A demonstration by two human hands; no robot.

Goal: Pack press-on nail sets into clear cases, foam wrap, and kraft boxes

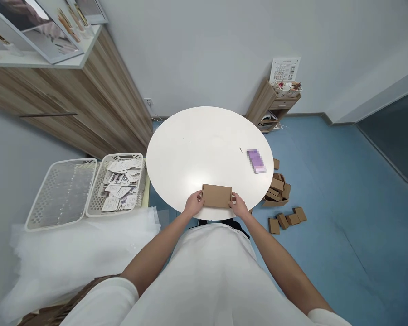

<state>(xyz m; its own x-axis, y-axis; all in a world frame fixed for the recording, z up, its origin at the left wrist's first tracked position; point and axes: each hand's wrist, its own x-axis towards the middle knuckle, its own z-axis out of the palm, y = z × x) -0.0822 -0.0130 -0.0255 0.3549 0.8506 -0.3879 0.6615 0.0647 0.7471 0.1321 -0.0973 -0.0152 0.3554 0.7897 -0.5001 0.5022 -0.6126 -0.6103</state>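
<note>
A flat brown cardboard box (pixel 216 196) lies at the near edge of the round white table (pixel 204 149). My left hand (pixel 194 203) grips its left end, with fingers at the side and the thumb near the front corner. At the right end, my right hand (pixel 238 205) holds the box in the same way. The box looks closed, with its long side facing me. A blurred purple item (pixel 256 160) rests on the right part of the table, apart from both hands.
Left of the table stand a white basket of printed cards (pixel 141 183) and a basket with clear items (pixel 37 199), above translucent plastic sheets (pixel 78 249). Several small cardboard boxes (pixel 274 225) lie on the floor at the right. A small wooden cabinet (pixel 263 102) stands behind.
</note>
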